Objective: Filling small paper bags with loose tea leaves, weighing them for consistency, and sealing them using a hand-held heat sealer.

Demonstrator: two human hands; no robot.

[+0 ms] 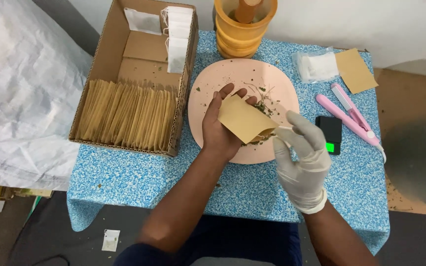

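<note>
1. A small surface point(173, 182) covered in a blue-and-white speckled cloth stands against a pale wall, with white woven sacking to its left.
2. A round pink plate point(213, 79) sits in the middle of it, scattered with bits of dried green herb point(261, 106).
3. The left hand point(220, 125) is over the plate, palm up, fingers curled loosely around a tan paper pouch point(242, 118) that lies tilted across the palm, its open mouth turned to the right.
4. The right hand point(301, 157), in a white glove, is just beside the pouch's mouth; thumb and forefinger are pinched together at the opening, but what they hold, if anything, is too small to tell.
5. A cardboard box point(107, 44) on the left holds a row of tan pouches point(126, 116) standing on edge and some white tea bags point(177, 37) over its rim.
6. Behind the plate stands an orange mortar point(242, 32) with a pestle.
7. On the right lie a pink sealing tool point(348, 116), a small black scale point(330, 130), a clear bag point(314, 66) and a flat tan pouch point(355, 70).
</note>
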